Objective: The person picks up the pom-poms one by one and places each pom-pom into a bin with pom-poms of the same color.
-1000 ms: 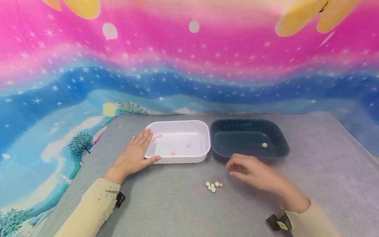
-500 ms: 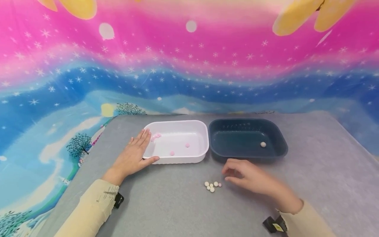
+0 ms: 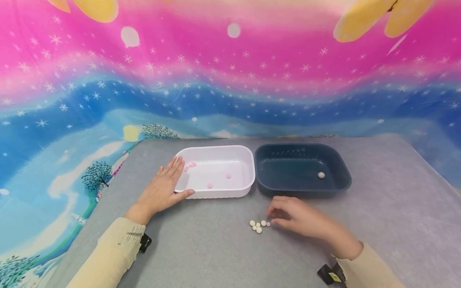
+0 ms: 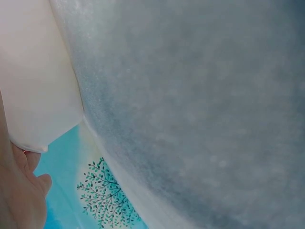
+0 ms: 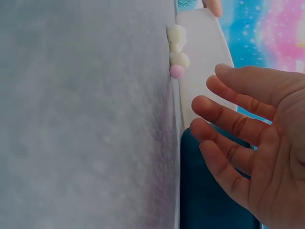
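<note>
My left hand [image 3: 161,189] rests on the left rim of a white tray [image 3: 227,195], fingers straight and thumb along the front edge. Several small pink balls [image 3: 228,176] lie inside that tray. On the table, several cream balls [image 3: 259,230] and one pink ball [image 3: 268,224] form a small cluster. Just right of the cluster hovers my right hand [image 3: 300,218], its fingers loosely bent. In the right wrist view nothing lies between its fingertips [image 5: 202,107], and the pink ball [image 5: 177,71] is a short way off from them.
A dark tray [image 3: 302,190] stands right beside the white one, with one pale ball [image 3: 321,175] in it. Both sit toward the back of the grey table [image 3: 201,248]. Behind hangs a colourful printed cloth [image 3: 216,80].
My right hand has moved left and slightly nearer, from in front of the dark tray to beside the pink ball in the cluster. The left hand stays on the white tray.
</note>
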The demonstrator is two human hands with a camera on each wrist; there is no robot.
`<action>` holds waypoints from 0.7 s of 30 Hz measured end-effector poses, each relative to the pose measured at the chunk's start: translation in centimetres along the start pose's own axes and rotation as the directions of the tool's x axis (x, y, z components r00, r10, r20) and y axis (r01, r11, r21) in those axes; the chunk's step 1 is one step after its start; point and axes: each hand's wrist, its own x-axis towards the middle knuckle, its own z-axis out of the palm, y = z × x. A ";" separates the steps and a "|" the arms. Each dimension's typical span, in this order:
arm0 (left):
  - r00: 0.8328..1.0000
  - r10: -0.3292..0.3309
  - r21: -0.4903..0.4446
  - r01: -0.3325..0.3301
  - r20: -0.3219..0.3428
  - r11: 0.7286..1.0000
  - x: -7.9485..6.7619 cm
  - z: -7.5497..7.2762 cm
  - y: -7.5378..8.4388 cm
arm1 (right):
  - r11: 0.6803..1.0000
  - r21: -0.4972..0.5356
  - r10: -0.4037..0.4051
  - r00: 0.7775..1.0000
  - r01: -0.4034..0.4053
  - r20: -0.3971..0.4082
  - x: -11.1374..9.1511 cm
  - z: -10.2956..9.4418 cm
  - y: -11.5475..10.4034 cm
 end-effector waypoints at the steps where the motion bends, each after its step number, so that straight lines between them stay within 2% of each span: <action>1: 1.000 0.000 0.000 0.000 -0.001 1.000 0.0 0.0 0.0 | 1.000 -0.003 0.003 1.000 -0.003 0.002 0.0 0.0 0.0; 21: 1.000 0.004 0.006 -0.004 -0.002 1.000 0.1 0.0 0.0 | 0.995 -0.088 0.051 0.995 -0.044 0.080 0.7 0.1 -0.7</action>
